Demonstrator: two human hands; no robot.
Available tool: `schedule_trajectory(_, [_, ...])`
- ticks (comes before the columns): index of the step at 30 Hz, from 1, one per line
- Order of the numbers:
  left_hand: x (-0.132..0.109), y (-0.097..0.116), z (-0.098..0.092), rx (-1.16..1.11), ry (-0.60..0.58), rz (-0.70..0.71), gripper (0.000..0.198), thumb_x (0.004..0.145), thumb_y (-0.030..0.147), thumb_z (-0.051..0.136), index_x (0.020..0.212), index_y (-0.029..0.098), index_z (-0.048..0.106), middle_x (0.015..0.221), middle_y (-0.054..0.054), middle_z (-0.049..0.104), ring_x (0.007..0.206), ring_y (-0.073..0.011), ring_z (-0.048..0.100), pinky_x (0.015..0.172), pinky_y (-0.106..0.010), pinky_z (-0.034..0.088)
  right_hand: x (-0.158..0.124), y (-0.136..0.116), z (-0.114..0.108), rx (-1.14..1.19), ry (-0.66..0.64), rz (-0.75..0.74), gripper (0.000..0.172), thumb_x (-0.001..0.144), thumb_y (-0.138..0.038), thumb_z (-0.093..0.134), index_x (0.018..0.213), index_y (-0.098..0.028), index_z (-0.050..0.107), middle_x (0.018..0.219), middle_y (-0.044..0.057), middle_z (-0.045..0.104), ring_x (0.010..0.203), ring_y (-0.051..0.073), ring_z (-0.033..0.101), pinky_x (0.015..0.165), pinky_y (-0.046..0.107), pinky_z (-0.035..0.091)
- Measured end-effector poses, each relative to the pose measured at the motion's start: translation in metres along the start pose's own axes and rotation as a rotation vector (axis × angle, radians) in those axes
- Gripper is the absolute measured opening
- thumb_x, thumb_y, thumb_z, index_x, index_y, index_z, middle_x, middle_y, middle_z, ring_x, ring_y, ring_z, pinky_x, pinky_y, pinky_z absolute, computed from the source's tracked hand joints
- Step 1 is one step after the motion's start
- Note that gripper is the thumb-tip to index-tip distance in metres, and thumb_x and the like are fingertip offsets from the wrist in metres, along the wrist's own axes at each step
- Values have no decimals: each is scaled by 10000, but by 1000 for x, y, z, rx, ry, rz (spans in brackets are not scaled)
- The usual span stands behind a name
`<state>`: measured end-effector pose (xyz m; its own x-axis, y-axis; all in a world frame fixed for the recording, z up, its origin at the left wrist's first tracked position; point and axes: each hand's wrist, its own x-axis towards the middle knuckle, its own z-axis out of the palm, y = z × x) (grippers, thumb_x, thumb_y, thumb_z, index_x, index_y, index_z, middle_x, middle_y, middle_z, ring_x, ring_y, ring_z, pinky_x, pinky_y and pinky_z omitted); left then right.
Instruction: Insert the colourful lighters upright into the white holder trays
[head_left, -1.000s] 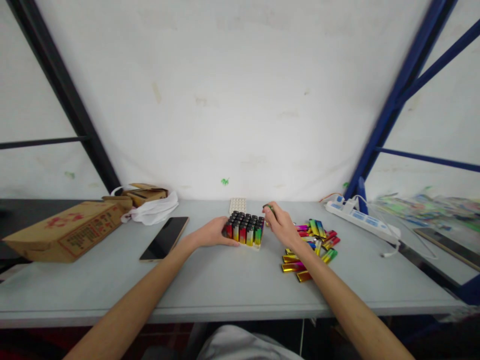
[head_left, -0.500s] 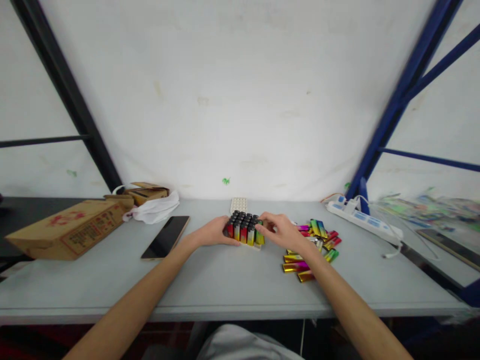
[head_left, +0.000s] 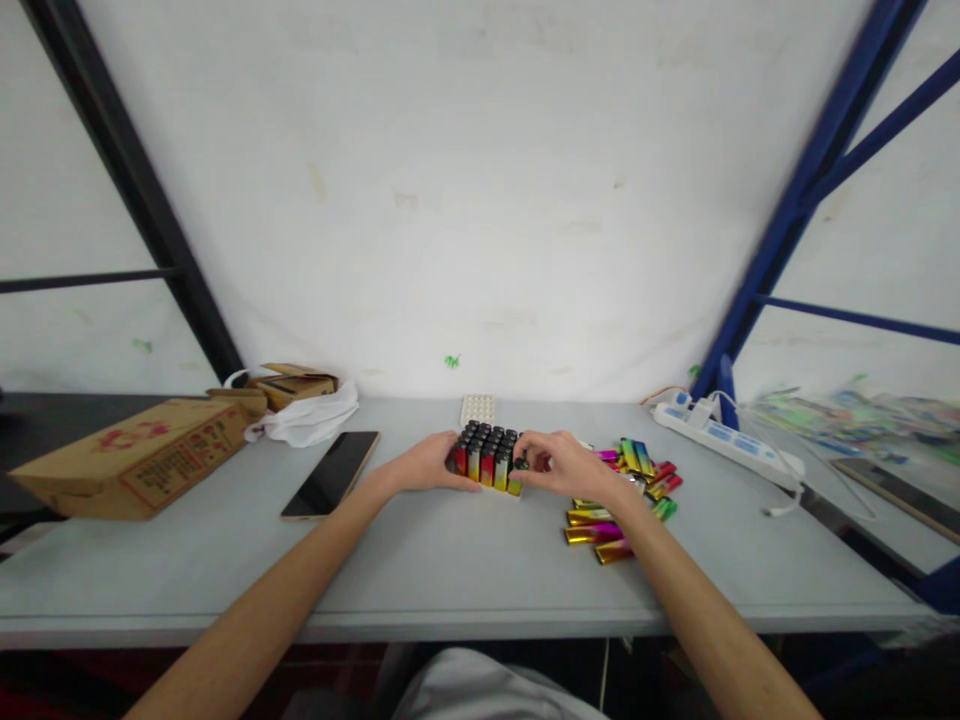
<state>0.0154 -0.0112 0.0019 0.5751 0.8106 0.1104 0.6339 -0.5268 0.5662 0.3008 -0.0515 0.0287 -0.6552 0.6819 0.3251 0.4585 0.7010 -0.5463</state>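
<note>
Several lighters with black tops and shiny red, silver and yellow bodies stand upright in close rows in a pale holder. My left hand is closed around the left side of this block, thumb at the front and fingers behind. At the right front corner, my right hand pinches a lighter near its black top; its lower yellow part shows under the fingers. To the right of the block, partly behind my right forearm, loose lighters lie in a pile, gold, purple, red and green.
Behind the block lies a pale tray with small holes. On the left are a phone, a cardboard box and a white plastic bag. A white power strip with cables is at the right, near a blue post.
My right hand's fingers have shifted slightly down and closed in around the lighter at the right corner. My left hand stays in place on the block.
</note>
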Motion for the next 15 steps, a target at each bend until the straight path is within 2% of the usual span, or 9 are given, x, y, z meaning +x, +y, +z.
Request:
schedule_trajectory(4, [0,-2,0,6,4,5,754,650,632,835,1224,173,666,1208,-84,737,1080,-327,674,949,-379,522,0,-2,-2,20,-58,24,229,908,-388,706,1008,-191,649,695,-15,702,594,145,620,586,239,425])
schedule_trajectory(7, [0,-3,1,27,17,5,772,643,660,825,1221,172,670,1195,-90,737,1058,-327,678,935,-384,526,1,-2,1,-107,-38,30,231,896,-356,727,1057,-203,666,729,-10,715,635,156,637,624,249,430])
schedule_trajectory(11, [0,-3,0,29,25,15,756,634,669,822,1194,179,686,1172,-88,744,1046,-326,681,923,-379,531,2,1,3,-196,15,22,465,845,-396,785,1245,-224,621,736,-23,709,647,161,632,627,251,422])
schedule_trajectory(13, [-1,-2,-1,9,18,26,743,631,657,827,1181,177,692,1140,-85,753,1025,-322,687,900,-373,540,3,0,0,-128,68,24,426,877,-458,743,1207,-208,641,658,-37,669,575,141,591,578,240,405])
schedule_trajectory(15, [-3,-2,-2,-13,17,42,724,625,636,836,1161,169,699,1099,-84,763,989,-313,693,877,-367,549,3,-11,-7,-23,186,16,334,953,-492,635,1064,-181,683,595,-34,624,522,121,546,541,232,396])
